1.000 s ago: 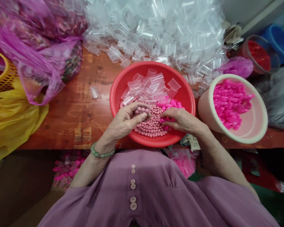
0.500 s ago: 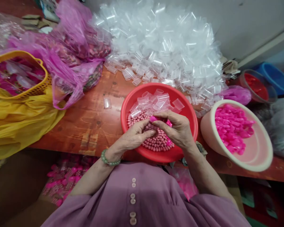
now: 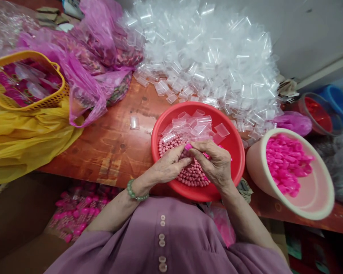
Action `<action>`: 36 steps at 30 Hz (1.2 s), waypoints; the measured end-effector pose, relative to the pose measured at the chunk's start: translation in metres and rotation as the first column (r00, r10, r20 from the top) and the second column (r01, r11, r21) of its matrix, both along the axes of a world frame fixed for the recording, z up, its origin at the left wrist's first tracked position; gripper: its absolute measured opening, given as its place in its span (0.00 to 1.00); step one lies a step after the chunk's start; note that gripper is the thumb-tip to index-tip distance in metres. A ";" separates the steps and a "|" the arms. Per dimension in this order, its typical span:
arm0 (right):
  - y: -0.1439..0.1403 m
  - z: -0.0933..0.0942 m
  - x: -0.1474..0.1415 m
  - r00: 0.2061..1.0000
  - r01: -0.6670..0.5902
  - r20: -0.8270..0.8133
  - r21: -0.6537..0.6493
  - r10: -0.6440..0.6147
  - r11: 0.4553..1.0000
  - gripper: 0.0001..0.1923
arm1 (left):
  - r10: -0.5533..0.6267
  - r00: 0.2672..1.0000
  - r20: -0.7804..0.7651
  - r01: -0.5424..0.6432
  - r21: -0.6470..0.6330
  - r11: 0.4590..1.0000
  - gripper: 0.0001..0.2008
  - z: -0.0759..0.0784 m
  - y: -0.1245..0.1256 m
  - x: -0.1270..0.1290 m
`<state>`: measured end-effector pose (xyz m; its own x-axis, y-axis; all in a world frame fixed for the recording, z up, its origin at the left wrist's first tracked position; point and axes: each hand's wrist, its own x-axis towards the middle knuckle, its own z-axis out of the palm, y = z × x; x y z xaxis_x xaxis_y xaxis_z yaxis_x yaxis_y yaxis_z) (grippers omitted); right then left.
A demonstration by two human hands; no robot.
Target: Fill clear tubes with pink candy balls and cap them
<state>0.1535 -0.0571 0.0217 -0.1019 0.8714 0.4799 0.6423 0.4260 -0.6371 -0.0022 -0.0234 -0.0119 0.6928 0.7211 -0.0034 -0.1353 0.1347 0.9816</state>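
Hands (image 3: 188, 161) pinching pink cap (image 3: 188, 146), above red basin (image 3: 234, 146) of beads (image 3: 193, 176)

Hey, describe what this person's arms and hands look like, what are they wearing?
Both forearms are bare. The left hand has a bracelet of round pale green beads on its wrist. The right hand shows no ring or bracelet. The mauve garment has loose sleeves ending near the elbows, with small round pinkish buttons down the front.
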 end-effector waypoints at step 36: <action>0.002 0.011 0.026 0.919 0.011 -0.368 -0.329 -0.139 0.944 0.15 | 0.041 0.998 0.037 -0.038 -0.080 0.996 0.11 0.009 0.005 0.000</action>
